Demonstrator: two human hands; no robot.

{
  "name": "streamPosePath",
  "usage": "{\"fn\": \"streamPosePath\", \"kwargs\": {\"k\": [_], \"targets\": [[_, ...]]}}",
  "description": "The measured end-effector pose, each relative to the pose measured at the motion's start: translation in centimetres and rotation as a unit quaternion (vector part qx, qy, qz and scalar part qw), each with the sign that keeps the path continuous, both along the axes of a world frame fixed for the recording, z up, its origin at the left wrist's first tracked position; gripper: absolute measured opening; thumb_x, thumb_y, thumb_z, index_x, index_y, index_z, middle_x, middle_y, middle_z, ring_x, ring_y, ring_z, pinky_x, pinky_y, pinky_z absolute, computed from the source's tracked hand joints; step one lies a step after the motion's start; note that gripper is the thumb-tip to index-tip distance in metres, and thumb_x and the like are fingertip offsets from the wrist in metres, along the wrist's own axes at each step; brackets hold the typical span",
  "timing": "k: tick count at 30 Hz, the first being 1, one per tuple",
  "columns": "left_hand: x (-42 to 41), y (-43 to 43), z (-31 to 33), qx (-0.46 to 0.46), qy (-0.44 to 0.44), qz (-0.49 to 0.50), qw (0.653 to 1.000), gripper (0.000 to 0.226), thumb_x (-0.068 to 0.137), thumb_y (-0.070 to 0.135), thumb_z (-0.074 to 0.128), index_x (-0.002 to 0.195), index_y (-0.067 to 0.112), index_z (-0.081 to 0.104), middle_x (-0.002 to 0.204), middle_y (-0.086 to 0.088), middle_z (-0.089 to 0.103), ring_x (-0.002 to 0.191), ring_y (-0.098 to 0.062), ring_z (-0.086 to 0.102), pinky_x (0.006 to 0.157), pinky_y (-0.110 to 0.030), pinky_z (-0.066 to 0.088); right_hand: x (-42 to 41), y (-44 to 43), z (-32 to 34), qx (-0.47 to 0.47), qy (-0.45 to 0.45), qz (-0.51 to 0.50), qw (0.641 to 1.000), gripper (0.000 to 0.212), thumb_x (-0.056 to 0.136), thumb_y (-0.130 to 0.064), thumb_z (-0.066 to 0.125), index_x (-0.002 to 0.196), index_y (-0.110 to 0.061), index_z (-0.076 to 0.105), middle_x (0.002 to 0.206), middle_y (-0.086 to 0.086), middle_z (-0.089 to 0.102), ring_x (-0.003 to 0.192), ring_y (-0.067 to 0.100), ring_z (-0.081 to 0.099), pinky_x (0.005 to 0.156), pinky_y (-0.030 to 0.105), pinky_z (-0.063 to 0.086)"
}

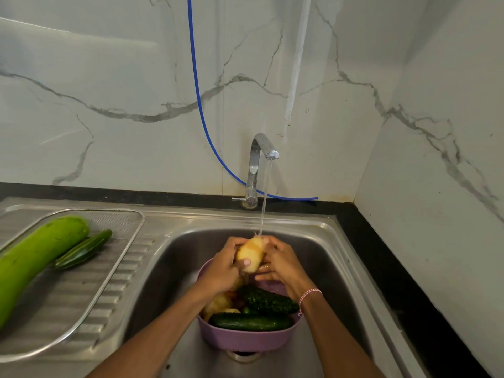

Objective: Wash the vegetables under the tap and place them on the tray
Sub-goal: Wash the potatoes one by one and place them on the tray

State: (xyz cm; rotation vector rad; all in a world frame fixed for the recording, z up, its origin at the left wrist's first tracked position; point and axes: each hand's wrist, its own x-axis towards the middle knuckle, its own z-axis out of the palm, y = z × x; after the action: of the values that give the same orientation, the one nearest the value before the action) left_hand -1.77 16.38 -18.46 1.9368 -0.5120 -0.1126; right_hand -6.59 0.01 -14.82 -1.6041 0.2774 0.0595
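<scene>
A yellow potato (251, 253) is held under the running stream from the chrome tap (256, 170). My left hand (222, 268) grips its left side with the thumb across the front, and my right hand (278, 264) cups its right side. Below them a purple colander (245, 338) stands in the steel sink (327, 268) and holds two dark green cucumbers (251, 321), more potatoes (218, 304) and other vegetables partly hidden by my arms. On the mesh tray (120, 241) at left lie a long pale green bottle gourd (35, 257) and a small dark cucumber (84, 249).
A ribbed steel drainboard (90, 304) lies under the tray. A blue hose (201, 110) runs down the marble wall behind the tap. A black counter edge (395, 268) borders the sink on the right, next to the side wall.
</scene>
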Motion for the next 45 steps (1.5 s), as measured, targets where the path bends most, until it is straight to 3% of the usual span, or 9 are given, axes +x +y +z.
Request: {"fn": "streamPosePath", "kwargs": {"k": [5,11,15,18,26,31,35,41,45], "targets": [[0.2,0.0,0.3,-0.073,0.010,0.015,0.997,0.028,0.109,0.019,0.048,0.133,0.029,0.059,0.123,-0.004,0.066,0.101,-0.024,0.069,0.069,-0.034,0.061,-0.2,0.2,0.5,0.095,0.005,0.025,0.995,0.025,0.113,-0.033,0.047,0.131,-0.027,0.062,0.110,0.022,0.077,0.091,0.038,0.079,0.070,0.037,0.067],[-1.0,-0.3,0.1,0.046,-0.088,-0.050,0.994,0.052,0.101,0.020,0.064,0.149,0.030,0.047,0.133,0.013,0.062,0.117,-0.002,0.060,0.099,-0.023,0.052,-0.1,0.2,-0.3,0.075,-0.005,-0.080,0.994,0.031,0.101,-0.044,0.067,0.109,-0.014,0.073,0.112,0.021,0.074,0.091,0.034,0.080,0.066,0.040,0.067],[-0.8,-0.9,0.2,0.015,-0.055,0.021,0.998,0.027,0.104,0.027,0.059,0.131,0.028,0.056,0.116,0.008,0.066,0.108,-0.014,0.065,0.091,-0.029,0.054,0.1,0.4,0.2,0.159,0.030,-0.043,0.986,0.030,0.110,-0.039,0.051,0.127,-0.016,0.061,0.121,0.025,0.070,0.094,0.036,0.079,0.073,0.041,0.068],[0.1,-0.3,0.1,-0.031,-0.013,0.096,0.995,0.026,0.104,0.040,0.055,0.125,0.028,0.066,0.111,0.005,0.072,0.101,-0.018,0.070,0.093,-0.048,0.058,0.0,0.5,0.4,0.211,0.026,0.013,0.977,0.033,0.113,-0.022,0.044,0.141,-0.015,0.060,0.131,0.025,0.066,0.104,0.039,0.076,0.085,0.045,0.066],[-0.3,-0.2,0.4,-0.094,0.034,-0.019,0.995,0.061,0.089,0.018,0.078,0.144,0.033,0.058,0.135,0.014,0.065,0.121,-0.004,0.062,0.102,-0.029,0.053,-0.1,1.2,0.2,0.140,-0.031,-0.089,0.986,0.022,0.096,-0.030,0.076,0.116,-0.020,0.076,0.112,0.018,0.076,0.089,0.032,0.080,0.071,0.038,0.067],[-0.2,-0.1,0.7,-0.141,0.075,0.013,0.987,0.045,0.100,0.023,0.066,0.142,0.037,0.058,0.132,0.006,0.066,0.120,-0.017,0.066,0.099,-0.050,0.058,-0.2,0.9,0.3,0.210,-0.022,-0.009,0.977,0.036,0.099,-0.010,0.070,0.134,-0.013,0.067,0.127,0.021,0.071,0.103,0.034,0.078,0.080,0.037,0.067],[-0.6,-0.2,1.4,-0.186,0.133,0.027,0.973,0.034,0.108,0.036,0.048,0.139,0.035,0.062,0.127,-0.001,0.070,0.118,-0.023,0.068,0.103,-0.051,0.056,-0.3,1.0,0.6,0.239,-0.033,0.016,0.970,0.047,0.085,0.008,0.078,0.129,-0.007,0.072,0.123,0.021,0.072,0.104,0.037,0.077,0.078,0.036,0.067],[-1.2,0.1,2.0,-0.209,0.184,-0.054,0.959,0.040,0.103,0.017,0.059,0.142,0.028,0.061,0.119,-0.014,0.072,0.092,-0.021,0.063,0.088,-0.037,0.056,0.1,1.2,0.2,0.196,-0.027,-0.067,0.978,0.025,0.099,-0.023,0.072,0.119,-0.008,0.074,0.112,0.022,0.075,0.078,0.022,0.078,0.061,0.023,0.063],[-1.2,0.2,1.8,-0.188,0.168,-0.042,0.967,0.034,0.101,0.022,0.063,0.135,0.020,0.062,0.121,-0.020,0.072,0.097,-0.022,0.069,0.086,-0.033,0.059,0.2,0.4,0.3,0.254,-0.019,0.008,0.967,0.031,0.103,-0.021,0.066,0.129,-0.005,0.068,0.120,0.020,0.074,0.095,0.022,0.077,0.070,0.024,0.064]]}}
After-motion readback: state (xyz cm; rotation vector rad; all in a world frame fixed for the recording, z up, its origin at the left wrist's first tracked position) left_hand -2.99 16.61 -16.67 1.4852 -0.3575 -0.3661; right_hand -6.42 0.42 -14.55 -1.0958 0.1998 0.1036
